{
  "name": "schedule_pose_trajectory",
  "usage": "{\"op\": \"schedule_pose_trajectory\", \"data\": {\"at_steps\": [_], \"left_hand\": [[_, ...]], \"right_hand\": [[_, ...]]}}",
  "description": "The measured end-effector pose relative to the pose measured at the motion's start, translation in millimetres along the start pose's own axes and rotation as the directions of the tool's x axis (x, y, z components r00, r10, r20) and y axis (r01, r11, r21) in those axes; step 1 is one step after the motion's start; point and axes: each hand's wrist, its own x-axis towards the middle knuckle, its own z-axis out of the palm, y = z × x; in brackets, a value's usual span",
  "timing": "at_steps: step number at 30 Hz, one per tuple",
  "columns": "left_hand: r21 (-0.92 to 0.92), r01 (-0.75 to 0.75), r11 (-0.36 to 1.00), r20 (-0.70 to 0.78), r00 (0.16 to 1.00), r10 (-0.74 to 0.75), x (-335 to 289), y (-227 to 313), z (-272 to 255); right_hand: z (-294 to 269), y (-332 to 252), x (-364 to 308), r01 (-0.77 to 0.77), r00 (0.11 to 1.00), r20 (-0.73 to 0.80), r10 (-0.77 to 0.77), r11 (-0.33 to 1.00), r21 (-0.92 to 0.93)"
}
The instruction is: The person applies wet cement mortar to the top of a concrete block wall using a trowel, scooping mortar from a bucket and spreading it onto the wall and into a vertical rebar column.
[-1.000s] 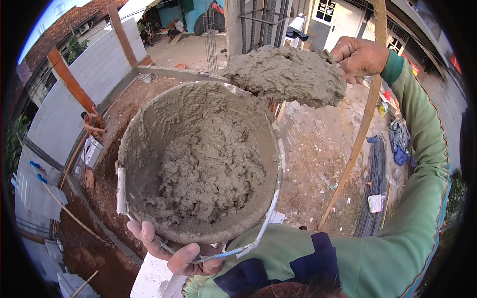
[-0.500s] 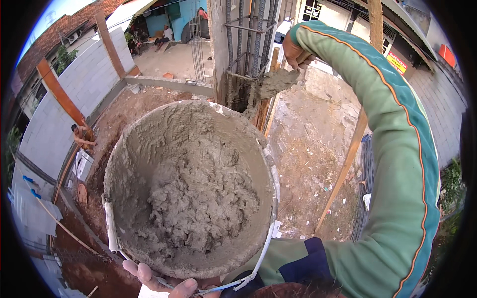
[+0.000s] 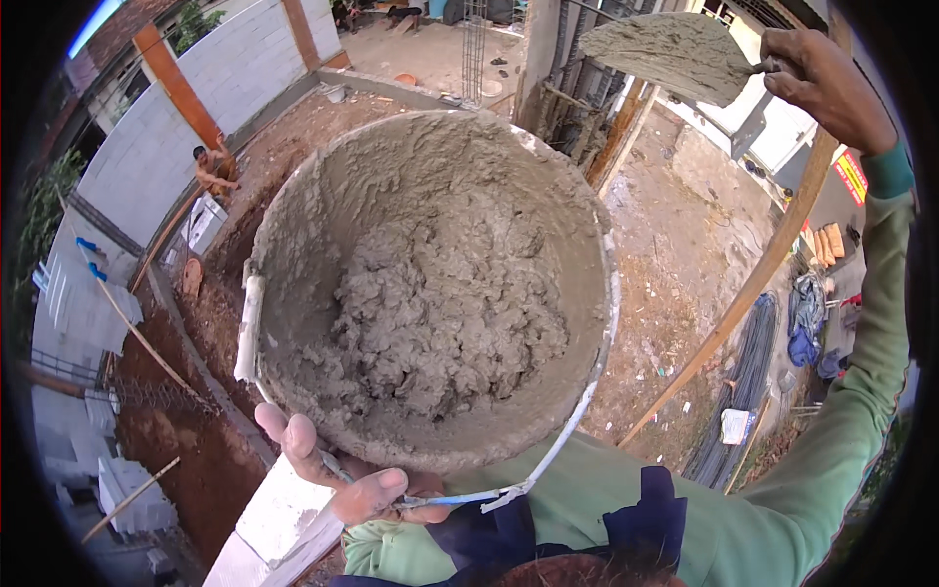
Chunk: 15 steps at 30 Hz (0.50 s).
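Note:
A round bucket (image 3: 256,313) caked with grey mortar fills the middle of the view, its mouth tilted toward me. Wet lumpy mortar (image 3: 450,303) lies inside. My left hand (image 3: 342,479) grips the bucket from below, fingers and thumb curled at its near edge beside the wire handle (image 3: 562,430). At the upper right my right hand (image 3: 822,88) is closed on the handle of a trowel (image 3: 665,57). Mortar coats the trowel blade, which is raised beyond the bucket, next to a column with steel bars (image 3: 572,83) between boards.
A slanted wooden pole (image 3: 743,298) stands to the right, near a bundle of steel rods (image 3: 729,411). White block walls (image 3: 235,64) run along the left. Another person (image 3: 215,171) is down by the wall. A white block (image 3: 284,519) lies below my left hand.
My right hand has drawn the trowel away from the column, up and to the right. The bucket sits further right and higher in view as the view has shifted.

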Motion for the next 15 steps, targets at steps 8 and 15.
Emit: {"op": "schedule_pose_trajectory", "data": {"at_steps": [8,15], "left_hand": [[-0.103,-0.085,0.991,-0.12,0.99,0.072,-3,-6,1],[0.023,-0.23,0.973,-0.216,0.949,0.23,5,-17,15]], "right_hand": [[6,-207,75,0.481,0.64,-0.192,-0.744,0.583,-0.654],[82,-258,109,0.675,0.659,0.052,-0.75,0.56,-0.479]]}}
